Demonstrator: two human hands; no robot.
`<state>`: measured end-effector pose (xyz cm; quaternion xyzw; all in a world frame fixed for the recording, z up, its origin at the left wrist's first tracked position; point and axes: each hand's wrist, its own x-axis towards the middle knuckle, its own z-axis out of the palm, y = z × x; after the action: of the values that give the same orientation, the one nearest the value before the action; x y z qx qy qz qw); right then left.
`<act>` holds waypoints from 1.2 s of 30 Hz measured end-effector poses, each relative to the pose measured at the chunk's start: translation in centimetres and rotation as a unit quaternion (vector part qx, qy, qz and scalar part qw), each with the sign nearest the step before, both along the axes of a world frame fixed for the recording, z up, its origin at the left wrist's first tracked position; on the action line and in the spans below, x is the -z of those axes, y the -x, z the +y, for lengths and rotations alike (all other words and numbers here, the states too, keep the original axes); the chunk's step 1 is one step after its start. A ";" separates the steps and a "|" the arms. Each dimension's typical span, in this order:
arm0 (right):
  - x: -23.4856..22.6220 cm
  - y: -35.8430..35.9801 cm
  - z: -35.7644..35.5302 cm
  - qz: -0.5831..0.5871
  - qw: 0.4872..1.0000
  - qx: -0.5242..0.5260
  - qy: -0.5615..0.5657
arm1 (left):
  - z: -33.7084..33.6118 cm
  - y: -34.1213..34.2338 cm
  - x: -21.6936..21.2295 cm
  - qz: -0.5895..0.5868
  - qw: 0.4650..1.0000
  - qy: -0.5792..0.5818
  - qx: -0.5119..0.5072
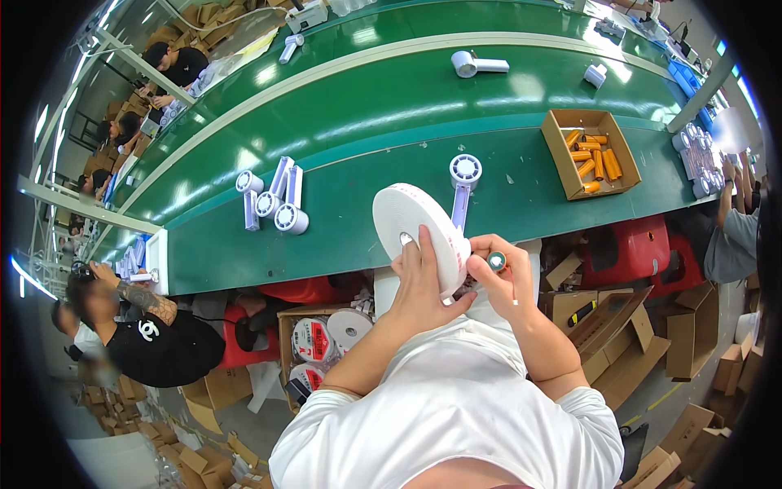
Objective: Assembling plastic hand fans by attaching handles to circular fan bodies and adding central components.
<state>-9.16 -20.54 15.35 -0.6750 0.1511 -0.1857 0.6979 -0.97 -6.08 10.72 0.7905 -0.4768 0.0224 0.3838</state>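
1. Green desk (350, 244) is stretching beyond the white tape roll (399, 216), my landmark.
2. Tape roll is tilting on edge by the desk's near side.
3. Left hand (419, 289) is gripping the roll, fingers lying across its core.
4. Right hand (509, 281) is pinching a green-ended cylinder (497, 261) just right of the roll.
5. Pale handheld fan (465, 169) is lying just beyond the roll; three similar fans (291, 218) are lying left of it.
6. Cardboard box (562, 165) is sitting right of the roll, holding orange cylinders (599, 165).

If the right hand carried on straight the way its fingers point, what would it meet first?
Most likely the white roll: the right hand points leftward at its rim, though whether they touch is unclear.
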 end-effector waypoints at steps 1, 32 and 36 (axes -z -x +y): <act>-0.1 -0.1 -0.2 0.027 0.998 0.019 0.053 | 0.0 0.0 0.2 -0.014 1.000 -0.010 0.009; -0.7 0.3 -0.1 -0.018 0.984 0.040 0.173 | 0.0 -2.0 0.8 -0.136 0.989 0.025 -0.052; -1.0 0.4 -1.3 0.014 0.980 -0.003 0.197 | 0.2 -2.4 0.5 -0.157 0.986 0.010 -0.049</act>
<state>-9.60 -21.83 16.32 -0.8024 0.1193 -0.2002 0.5494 1.38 -5.90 10.23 0.7956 -0.4916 0.1697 0.3107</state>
